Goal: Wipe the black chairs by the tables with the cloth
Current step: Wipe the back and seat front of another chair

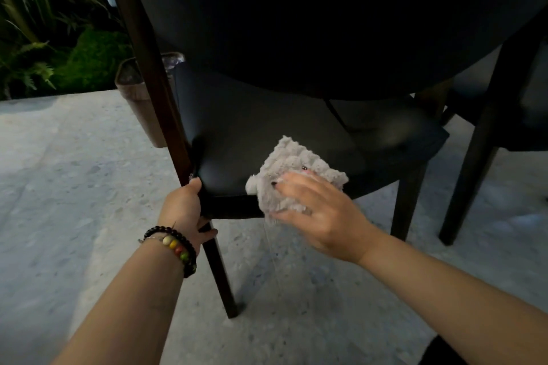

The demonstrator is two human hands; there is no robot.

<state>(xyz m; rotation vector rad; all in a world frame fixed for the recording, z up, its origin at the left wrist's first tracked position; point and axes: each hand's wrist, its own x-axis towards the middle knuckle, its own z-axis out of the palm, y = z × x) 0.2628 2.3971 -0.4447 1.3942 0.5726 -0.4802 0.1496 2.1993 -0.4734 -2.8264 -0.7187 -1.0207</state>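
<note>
A black chair (252, 127) with a padded seat and dark wooden legs fills the middle of the view, its curved backrest looming above. A fluffy grey cloth (292, 163) lies on the near edge of the seat. My right hand (320, 213) presses on the cloth with straight, spread fingers. My left hand (185, 207) grips the chair's rear left corner where the leg meets the seat, thumb on top and fingers curled round the frame. Beaded bracelets sit on that wrist.
A second black chair (504, 115) stands close on the right. A brown bin (139, 104) with a clear liner stands behind the chair's left leg. Green plants (44, 38) line the far left. The floor (74, 187) is pale speckled stone.
</note>
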